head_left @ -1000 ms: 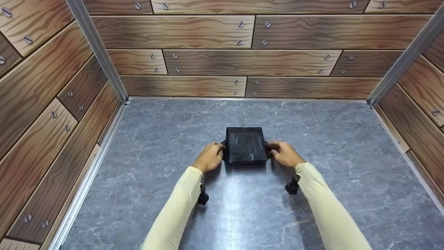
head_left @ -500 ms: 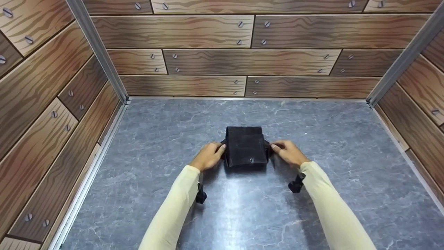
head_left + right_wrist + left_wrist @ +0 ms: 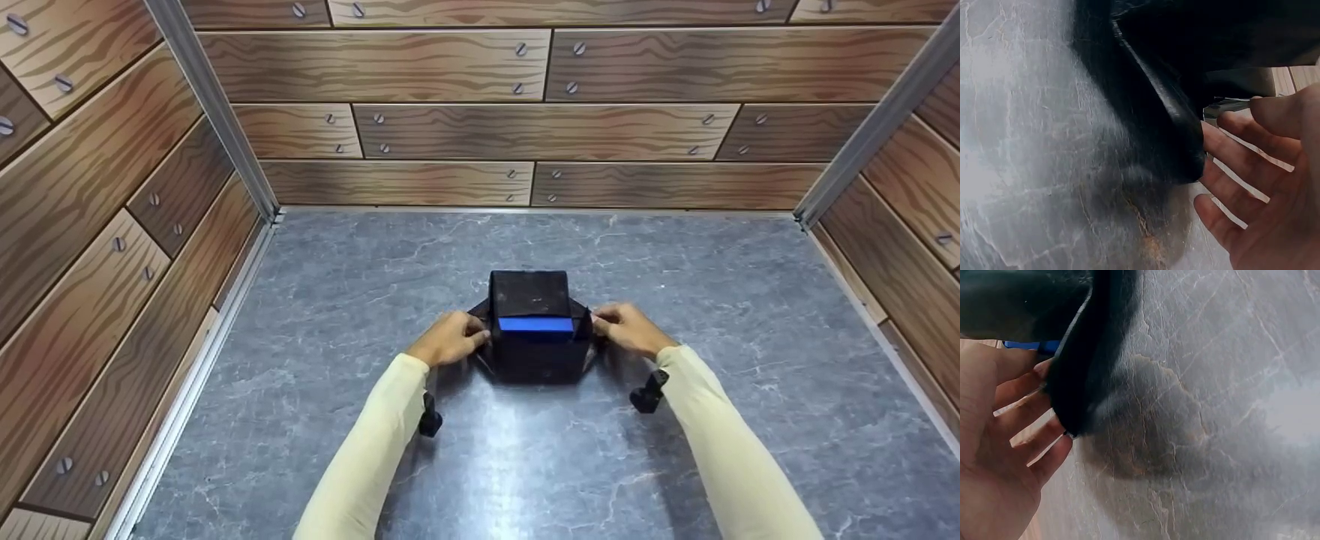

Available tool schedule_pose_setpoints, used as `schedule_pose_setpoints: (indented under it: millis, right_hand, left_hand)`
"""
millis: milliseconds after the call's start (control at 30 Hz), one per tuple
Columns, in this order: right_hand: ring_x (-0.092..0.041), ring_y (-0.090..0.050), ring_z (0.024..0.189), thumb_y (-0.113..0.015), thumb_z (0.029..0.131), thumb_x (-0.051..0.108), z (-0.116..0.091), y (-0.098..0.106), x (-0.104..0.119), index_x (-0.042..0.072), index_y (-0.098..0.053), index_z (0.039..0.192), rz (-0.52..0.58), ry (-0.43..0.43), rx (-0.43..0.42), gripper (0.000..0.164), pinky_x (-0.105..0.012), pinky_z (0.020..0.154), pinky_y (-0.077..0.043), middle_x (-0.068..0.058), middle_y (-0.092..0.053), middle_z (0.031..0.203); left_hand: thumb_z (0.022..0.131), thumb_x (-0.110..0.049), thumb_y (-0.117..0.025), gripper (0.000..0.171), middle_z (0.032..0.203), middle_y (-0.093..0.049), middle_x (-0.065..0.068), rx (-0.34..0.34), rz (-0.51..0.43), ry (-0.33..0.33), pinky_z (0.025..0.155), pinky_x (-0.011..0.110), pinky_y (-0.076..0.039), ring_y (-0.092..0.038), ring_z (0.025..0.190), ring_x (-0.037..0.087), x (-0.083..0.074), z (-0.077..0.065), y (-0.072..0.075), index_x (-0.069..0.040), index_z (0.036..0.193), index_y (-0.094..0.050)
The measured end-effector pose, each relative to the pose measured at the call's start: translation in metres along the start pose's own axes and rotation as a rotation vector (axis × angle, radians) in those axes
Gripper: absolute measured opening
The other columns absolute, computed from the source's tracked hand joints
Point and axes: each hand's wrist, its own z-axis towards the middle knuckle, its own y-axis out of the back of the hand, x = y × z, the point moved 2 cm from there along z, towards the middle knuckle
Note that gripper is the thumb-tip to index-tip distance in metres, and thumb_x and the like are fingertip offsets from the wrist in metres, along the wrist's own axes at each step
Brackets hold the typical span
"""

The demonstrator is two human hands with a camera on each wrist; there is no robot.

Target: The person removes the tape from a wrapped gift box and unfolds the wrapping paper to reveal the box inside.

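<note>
Head view: I see the black box (image 3: 536,361) on the surface (image 3: 360,300), between the left hand (image 3: 448,337), fingers pinching its left flap (image 3: 1081,377), and the right hand (image 3: 628,330), apparently pinching its right flap (image 3: 1176,140).

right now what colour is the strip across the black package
The strip is bright blue, clearest in the head view.

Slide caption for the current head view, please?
On a grey marbled surface, left hand and right hand hold a black rectangular case with a bright blue strip showing.
</note>
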Motion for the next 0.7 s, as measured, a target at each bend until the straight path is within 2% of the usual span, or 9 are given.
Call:
schedule_pose_setpoints:
  millis: [100, 233, 433, 600, 700]
  right_hand:
    - [-0.017, -0.064, 0.084, -0.055, 0.101, 0.002, -0.0015, 0.0005, 0.0010, -0.016, -0.067, 0.108, 0.057, -0.003, 0.047, 0.024, -0.028, 0.079, -0.054, -0.020, -0.070, 0.096]
    - [-0.025, -0.069, 0.085, -0.054, 0.102, 0.003, -0.0051, 0.0007, 0.0009, -0.018, -0.063, 0.116, 0.137, -0.072, 0.124, 0.027, -0.031, 0.076, -0.059, -0.027, -0.069, 0.104]
    - [-0.021, -0.065, 0.079, -0.057, 0.102, 0.010, -0.0083, 0.0009, 0.0011, -0.015, -0.065, 0.118, 0.137, -0.118, 0.147, 0.030, -0.030, 0.064, -0.057, -0.026, -0.069, 0.106]
    - [-0.021, -0.065, 0.082, -0.055, 0.105, 0.016, -0.0090, 0.0014, -0.0007, -0.015, -0.062, 0.123, 0.153, -0.151, 0.168, 0.037, -0.032, 0.066, -0.058, -0.029, -0.070, 0.110]
    - [-0.021, -0.066, 0.084, -0.054, 0.106, 0.022, -0.0094, 0.0017, -0.0017, -0.014, -0.063, 0.123, 0.144, -0.176, 0.183, 0.041, -0.033, 0.069, -0.058, -0.028, -0.070, 0.113]
  left_hand:
    - [0.097, -0.010, -0.062, 0.017, 0.075, -0.064, -0.002, 0.034, 0.001, -0.022, 0.066, 0.027, -0.046, -0.051, 0.066, 0.010, -0.0004, -0.0002, 0.0000, -0.002, 0.091, -0.075]
    - [0.093, -0.002, -0.061, 0.015, 0.071, -0.058, -0.005, 0.096, -0.015, -0.036, 0.060, 0.024, -0.040, -0.048, 0.062, 0.008, -0.0006, -0.0009, -0.0004, 0.001, 0.091, -0.075]
    - [0.097, -0.005, -0.058, 0.020, 0.078, -0.064, 0.000, 0.156, -0.053, -0.029, 0.063, 0.023, -0.041, -0.049, 0.066, 0.009, -0.0030, -0.0025, -0.0004, 0.002, 0.097, -0.076]
    - [0.102, -0.013, -0.056, 0.025, 0.078, -0.062, 0.000, 0.165, -0.102, 0.023, 0.064, 0.024, -0.041, -0.049, 0.066, 0.009, -0.0048, -0.0040, 0.0002, 0.004, 0.099, -0.075]
    - [0.102, -0.014, -0.058, 0.025, 0.081, -0.067, 0.002, 0.171, -0.111, 0.034, 0.068, 0.026, -0.047, -0.054, 0.069, 0.010, -0.0057, -0.0045, 0.0002, 0.004, 0.101, -0.075]
